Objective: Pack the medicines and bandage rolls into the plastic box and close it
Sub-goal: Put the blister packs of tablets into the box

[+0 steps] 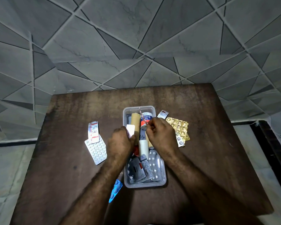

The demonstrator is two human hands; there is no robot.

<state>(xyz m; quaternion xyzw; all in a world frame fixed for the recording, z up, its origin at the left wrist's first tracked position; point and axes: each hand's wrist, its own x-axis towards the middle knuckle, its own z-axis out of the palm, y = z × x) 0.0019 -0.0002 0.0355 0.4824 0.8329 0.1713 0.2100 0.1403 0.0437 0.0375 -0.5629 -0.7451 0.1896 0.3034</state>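
Box [164, 176] of clear plastic sits mid-table [71, 119], no lid in view, already part full: tan bandage roll [135, 120], adhesive tape roll [146, 118], white roll [143, 147], silver blister pack [154, 161], and loose strips at the near end. I have the left hand [122, 140] curled round a pale blister strip [130, 129] at the box's left wall. The right hand [161, 132] pinches a thin reddish strip [143, 116] edge-on over the tape roll; I can't tell what it is.

Not yet packed:
- gold blister packs [178, 125] just right of the box
- small red-white strip [163, 114] by its far right corner
- white pill sheet [97, 150] and long red-white strip [93, 132], well left
- blue blister pack [115, 190], partly under the left forearm

Handling guess: the strips are light, thin, springy foil, slick on wood. I'd pinch an edge, never the pockets. The rolls look soft and light, so I'd grip them round the middle.
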